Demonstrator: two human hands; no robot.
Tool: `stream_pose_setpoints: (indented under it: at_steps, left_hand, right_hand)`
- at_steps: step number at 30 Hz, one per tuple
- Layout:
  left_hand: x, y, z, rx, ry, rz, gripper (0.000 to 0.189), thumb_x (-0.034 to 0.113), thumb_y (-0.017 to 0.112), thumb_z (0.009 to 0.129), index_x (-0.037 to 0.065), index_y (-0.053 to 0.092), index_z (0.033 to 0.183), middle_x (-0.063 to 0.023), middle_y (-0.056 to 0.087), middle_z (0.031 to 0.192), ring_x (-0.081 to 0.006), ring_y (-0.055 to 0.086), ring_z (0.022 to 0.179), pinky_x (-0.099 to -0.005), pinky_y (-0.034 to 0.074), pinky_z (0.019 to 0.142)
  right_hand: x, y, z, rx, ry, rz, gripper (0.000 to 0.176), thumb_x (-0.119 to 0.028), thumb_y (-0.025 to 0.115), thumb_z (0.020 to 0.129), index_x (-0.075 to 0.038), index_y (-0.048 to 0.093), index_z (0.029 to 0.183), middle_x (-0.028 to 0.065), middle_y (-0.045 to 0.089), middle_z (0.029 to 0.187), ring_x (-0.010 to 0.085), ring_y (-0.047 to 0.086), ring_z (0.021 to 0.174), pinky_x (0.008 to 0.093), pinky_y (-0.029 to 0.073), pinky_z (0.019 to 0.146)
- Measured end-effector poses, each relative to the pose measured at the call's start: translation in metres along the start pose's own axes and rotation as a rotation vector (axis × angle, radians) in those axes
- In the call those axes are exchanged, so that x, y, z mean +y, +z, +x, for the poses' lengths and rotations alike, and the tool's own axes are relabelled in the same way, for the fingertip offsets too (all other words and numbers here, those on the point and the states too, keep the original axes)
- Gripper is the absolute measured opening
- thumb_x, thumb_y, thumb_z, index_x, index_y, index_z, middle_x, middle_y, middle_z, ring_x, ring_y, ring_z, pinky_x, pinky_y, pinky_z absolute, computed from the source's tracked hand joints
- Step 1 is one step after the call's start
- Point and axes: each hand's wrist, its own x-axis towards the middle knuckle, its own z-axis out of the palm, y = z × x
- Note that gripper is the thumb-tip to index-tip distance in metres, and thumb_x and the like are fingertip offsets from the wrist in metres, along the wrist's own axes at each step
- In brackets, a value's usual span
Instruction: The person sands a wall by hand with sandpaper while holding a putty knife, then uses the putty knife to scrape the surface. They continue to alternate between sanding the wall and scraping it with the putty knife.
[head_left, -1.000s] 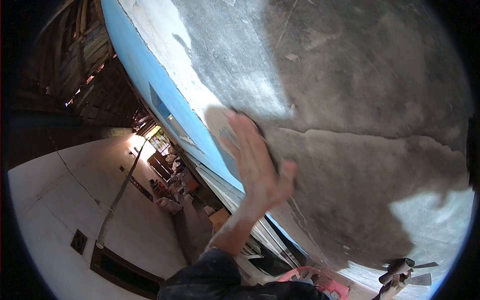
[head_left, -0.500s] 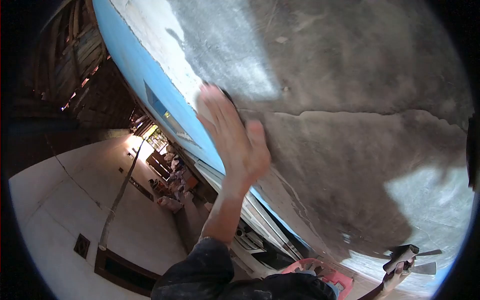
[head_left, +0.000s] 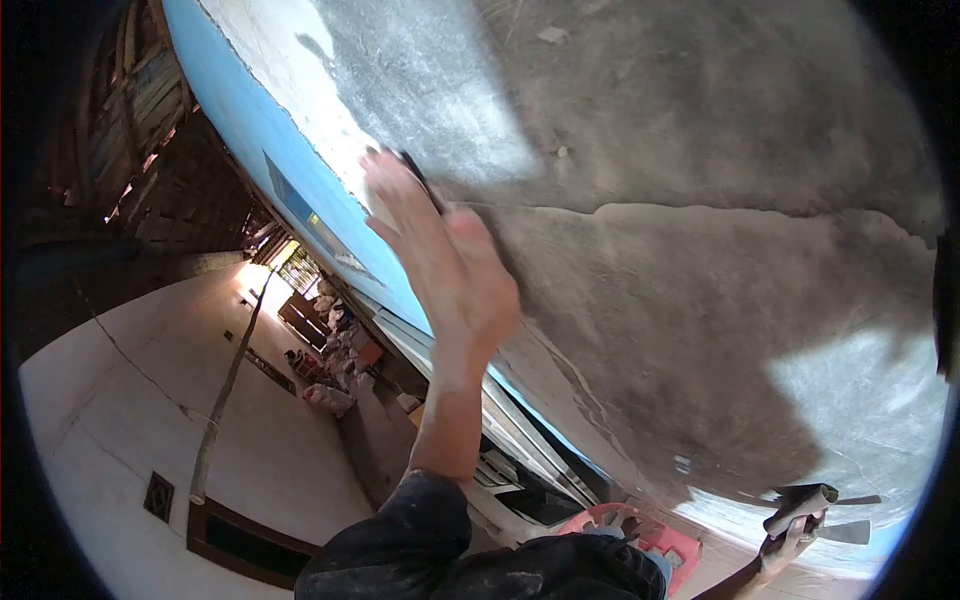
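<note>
Item: left grip (head_left: 450,270), raised on a dark dusty sleeve (head_left: 420,540). The fingers are spread and laid flat, with the palm toward the wall (head_left: 700,330) and the thumb out to the right. It pinches nothing. It presses a thin pad (head_left: 415,172) against the plaster; only a dark edge of the pad shows past the fingertips, and I cannot tell what kind it is. Position: the pad lies under the fingers at the upper left of the grey skim, just beside the blue painted band (head_left: 270,150). It sits where a pale, dry-looking patch (head_left: 430,100) meets the darker coat. Axis: hand and forearm run up and to the left, roughly along the blue band. A raised plaster edge (head_left: 700,212) leads off to the right from beside the thumb, and the broad dark skim lies right and below. Item: right grip (head_left: 785,550), low at the right rim of the view and well apart from the pad. It is closed round the handles of two scrapers (head_left: 815,500), whose blades point right toward another pale patch (head_left: 870,400). The left grip is the one on the pad. Also present: a red plastic piece (head_left: 660,540) below me, a white wall (head_left: 100,450) opposite, and a passage (head_left: 330,350) running off between.
</note>
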Motion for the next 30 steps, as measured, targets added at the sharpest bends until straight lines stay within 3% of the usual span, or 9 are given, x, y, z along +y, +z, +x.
stream_pose_setpoints:
  at_steps: [7,13,18,20,22,26,29,30]
  left_hand:
    - [0.002,0.009,-0.044,-0.031,0.051,-0.148,0.078,0.05,0.025,0.099,-0.009,0.007,0.146,-0.0317,0.007,0.152,-0.0433,-0.001,0.143,-0.0565,0.0,0.113]
    - [-0.009,-0.015,0.016,-0.093,-0.04,0.045,0.078,0.049,0.026,0.099,-0.008,0.0,0.147,-0.0302,-0.002,0.153,-0.0425,-0.004,0.143,-0.0555,-0.003,0.112]
    - [-0.007,-0.003,-0.028,-0.106,0.035,-0.032,0.081,0.051,0.026,0.099,-0.008,0.0,0.146,-0.0321,-0.003,0.152,-0.0425,-0.008,0.143,-0.0557,-0.005,0.112]
    - [-0.006,-0.001,-0.035,-0.155,0.055,-0.008,0.083,0.053,0.027,0.098,-0.009,0.0,0.146,-0.0336,-0.004,0.151,-0.0429,-0.006,0.143,-0.0566,-0.005,0.112]
    - [-0.016,-0.003,-0.01,-0.094,0.104,0.056,0.073,0.045,0.022,0.1,-0.007,0.0,0.147,-0.0308,-0.002,0.153,-0.0432,-0.008,0.143,-0.0545,-0.004,0.113]
    - [-0.02,-0.013,0.025,-0.063,0.026,-0.042,0.07,0.041,0.021,0.1,-0.008,0.002,0.146,-0.0332,-0.001,0.151,-0.0469,-0.008,0.141,-0.0553,-0.003,0.113]
    - [-0.012,-0.001,-0.003,-0.04,0.034,-0.045,0.089,0.059,0.027,0.095,-0.01,0.003,0.145,-0.0366,0.0,0.15,-0.049,-0.002,0.141,-0.0601,-0.003,0.111]
    - [-0.012,-0.001,-0.013,-0.082,0.068,-0.001,0.089,0.059,0.027,0.095,-0.01,0.003,0.145,-0.0368,0.001,0.15,-0.0488,-0.002,0.141,-0.0596,-0.003,0.111]
  right_hand:
    - [0.005,0.001,-0.002,0.026,-0.015,0.006,0.053,-0.029,0.064,0.088,0.0,0.041,0.127,0.015,0.052,0.114,0.0241,0.055,0.097,0.0383,0.044,0.087]
    - [0.003,0.001,-0.001,0.031,-0.056,-0.045,0.041,-0.023,0.063,0.088,-0.001,0.047,0.119,0.0161,0.056,0.107,0.0262,0.058,0.092,0.0411,0.047,0.085]
    - [0.005,0.006,0.009,0.035,-0.122,-0.1,0.032,-0.018,0.063,0.088,-0.002,0.052,0.113,0.0169,0.06,0.101,0.0278,0.06,0.088,0.0435,0.05,0.083]
    - [0.003,0.005,0.01,0.027,-0.209,-0.174,0.028,-0.016,0.063,0.088,-0.002,0.054,0.11,0.0173,0.061,0.098,0.0285,0.061,0.086,0.0444,0.05,0.082]
    - [0.002,0.003,0.012,0.009,-0.365,-0.304,0.024,-0.015,0.062,0.088,-0.003,0.056,0.107,0.0176,0.062,0.096,0.0292,0.062,0.084,0.0454,0.051,0.081]
    - [0.021,-0.035,0.026,-0.054,-0.948,-0.737,0.017,-0.011,0.062,0.088,-0.003,0.06,0.102,0.0183,0.065,0.091,0.0305,0.065,0.081,0.0473,0.053,0.08]
    - [0.069,-0.088,0.017,0.179,-1.164,-1.344,0.05,-0.008,0.076,0.078,0.001,0.048,0.118,0.0201,0.063,0.099,0.0327,0.065,0.085,0.0491,0.054,0.085]
    - [0.076,-0.102,0.013,0.169,-1.12,-1.36,0.053,-0.007,0.078,0.075,0.003,0.048,0.118,0.0202,0.063,0.097,0.0327,0.066,0.085,0.0485,0.054,0.085]
